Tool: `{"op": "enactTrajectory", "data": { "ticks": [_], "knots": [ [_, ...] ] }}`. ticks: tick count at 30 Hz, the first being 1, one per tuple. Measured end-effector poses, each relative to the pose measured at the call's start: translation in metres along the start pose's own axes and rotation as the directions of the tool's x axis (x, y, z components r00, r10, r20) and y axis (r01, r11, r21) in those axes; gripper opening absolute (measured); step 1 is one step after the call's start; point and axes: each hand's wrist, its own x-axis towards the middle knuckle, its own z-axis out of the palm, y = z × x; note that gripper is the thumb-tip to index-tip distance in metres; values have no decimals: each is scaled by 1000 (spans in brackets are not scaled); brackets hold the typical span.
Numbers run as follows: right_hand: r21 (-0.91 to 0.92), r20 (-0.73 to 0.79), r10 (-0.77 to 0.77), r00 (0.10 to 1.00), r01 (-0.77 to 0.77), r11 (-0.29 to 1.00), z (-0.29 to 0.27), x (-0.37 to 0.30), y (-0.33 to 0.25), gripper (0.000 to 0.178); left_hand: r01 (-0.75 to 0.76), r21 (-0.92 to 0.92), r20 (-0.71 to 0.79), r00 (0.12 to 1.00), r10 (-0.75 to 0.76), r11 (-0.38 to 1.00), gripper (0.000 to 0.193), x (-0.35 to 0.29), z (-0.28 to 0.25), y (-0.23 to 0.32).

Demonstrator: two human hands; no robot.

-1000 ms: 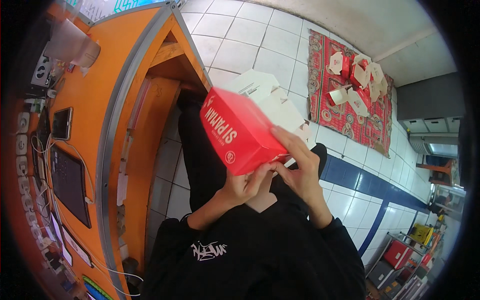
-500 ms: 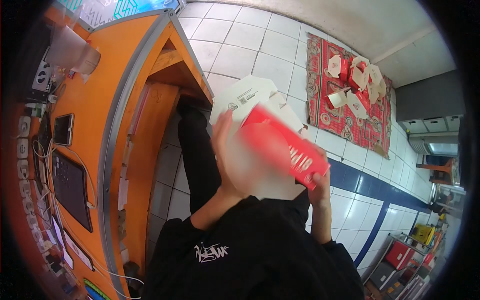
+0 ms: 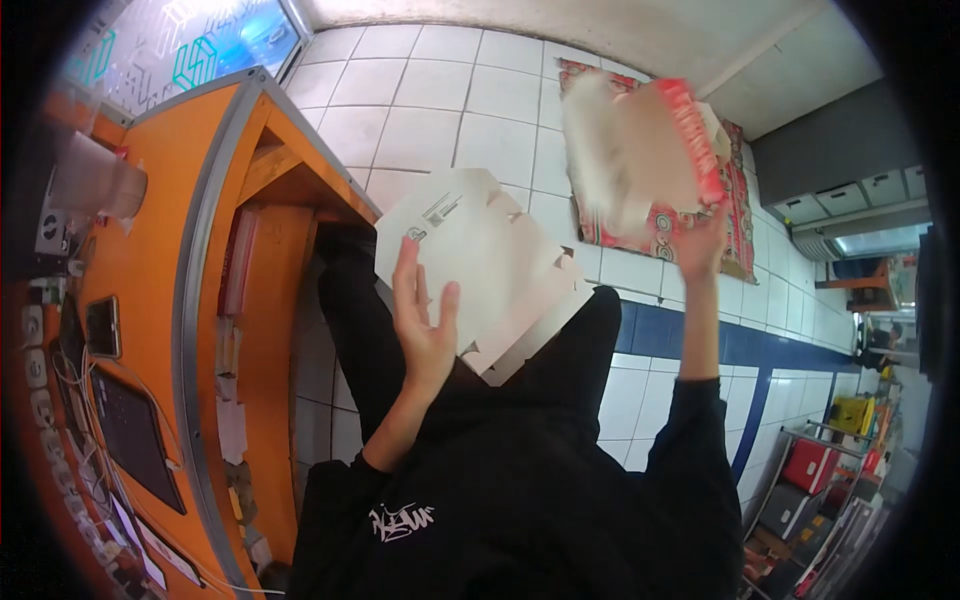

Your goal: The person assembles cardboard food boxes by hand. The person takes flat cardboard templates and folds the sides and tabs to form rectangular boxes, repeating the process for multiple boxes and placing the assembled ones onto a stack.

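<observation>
Flat white cardboard box blanks (image 3: 500,265) lie across my lap, their edges notched and small print near the far left corner. My left hand (image 3: 428,345) rests on their left part, fingers spread and holding nothing. Out to the far right, my right hand (image 3: 703,245) reaches over the mat with its fingers at the near end of a red-and-white cardboard box (image 3: 690,125). This box is smeared by motion, so its flaps and the exact grip are unclear. It covers most of the folded boxes behind it.
A red patterned mat (image 3: 742,225) lies on the white tiled floor (image 3: 420,110). At my left stands an orange desk (image 3: 185,250) with a grey edge, carrying a phone (image 3: 103,327), a tablet (image 3: 137,430) and cables. A shelf rack (image 3: 800,480) stands at the lower right.
My right hand has carried the red-and-white box from over my lap out to the mat at the far right. My left hand stays by the white blanks, now uncovered.
</observation>
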Motion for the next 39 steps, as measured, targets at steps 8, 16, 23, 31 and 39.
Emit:
{"op": "enactTrajectory", "data": {
  "ticks": [8,16,23,31,39],
  "knots": [
    [-895,320,-44,946,317,313,-55,17,213,102,82,-132,-138,985,-100,988,39,3,-36,-34],
    [-969,170,38,985,174,-177,66,-41,212,86,173,-140,-121,974,-190,975,39,-18,-55,-38],
    [-734,679,-194,708,650,-196,86,-92,177,11,422,-183,119,906,-406,888,46,-24,-26,-51],
    [-460,859,-192,475,880,123,173,-213,31,38,491,-295,108,870,-482,820,28,1,-34,-25],
    [-140,896,-349,273,922,361,165,-198,74,58,418,-448,59,896,-441,790,25,3,-50,50]
  ]
}}
